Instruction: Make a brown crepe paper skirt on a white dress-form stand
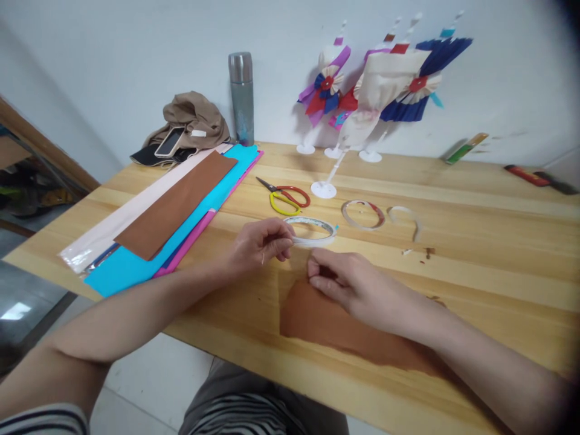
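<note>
My left hand [269, 240] pinches the near left rim of a roll of white tape [317, 240], which is held tilted just over the table. Close by on the right, my right hand [338, 275] has thumb and fingers pressed together; whatever lies between them is too small to make out. Under that hand and forearm a brown sheet of crepe paper [312, 314] lies flat, partly hidden by the arm. Scissors [285, 198] with one red and one yellow handle rest beyond the tape roll, blades pointing away to the left.
Coloured paper sheets [122, 281] are stacked at left, near a brown cap [193, 118], a phone [170, 142] and a flask [242, 99]. White stands with paper decorations [371, 90] line the wall. Another tape roll [362, 226] and paper scraps lie right.
</note>
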Motion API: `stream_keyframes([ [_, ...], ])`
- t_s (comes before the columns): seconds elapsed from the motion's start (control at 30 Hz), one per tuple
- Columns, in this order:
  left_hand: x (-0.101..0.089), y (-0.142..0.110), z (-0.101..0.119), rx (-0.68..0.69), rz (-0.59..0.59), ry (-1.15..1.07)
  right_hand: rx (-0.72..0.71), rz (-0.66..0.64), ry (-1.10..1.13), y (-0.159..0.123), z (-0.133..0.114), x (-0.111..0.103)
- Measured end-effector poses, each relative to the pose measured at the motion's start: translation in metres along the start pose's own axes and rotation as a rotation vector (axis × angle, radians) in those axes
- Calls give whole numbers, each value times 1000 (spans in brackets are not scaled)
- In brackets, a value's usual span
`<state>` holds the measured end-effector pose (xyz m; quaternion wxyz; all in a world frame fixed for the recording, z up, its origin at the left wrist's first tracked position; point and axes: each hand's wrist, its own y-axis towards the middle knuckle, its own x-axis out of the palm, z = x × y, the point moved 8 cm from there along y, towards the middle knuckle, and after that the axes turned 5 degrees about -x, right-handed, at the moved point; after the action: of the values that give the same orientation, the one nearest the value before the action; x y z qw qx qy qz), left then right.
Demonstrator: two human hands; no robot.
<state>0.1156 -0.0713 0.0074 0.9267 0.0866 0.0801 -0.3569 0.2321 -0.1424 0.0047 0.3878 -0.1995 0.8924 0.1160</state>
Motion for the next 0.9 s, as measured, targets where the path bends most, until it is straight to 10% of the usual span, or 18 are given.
stream_keyframes([
  [0.23, 5, -1, -1, 22, -27, 61, 111, 26, 299, -2, 8, 0],
  [0.9, 11, 1, -15, -82, -33, -27, 138, 122, 219, 0, 11, -4],
])
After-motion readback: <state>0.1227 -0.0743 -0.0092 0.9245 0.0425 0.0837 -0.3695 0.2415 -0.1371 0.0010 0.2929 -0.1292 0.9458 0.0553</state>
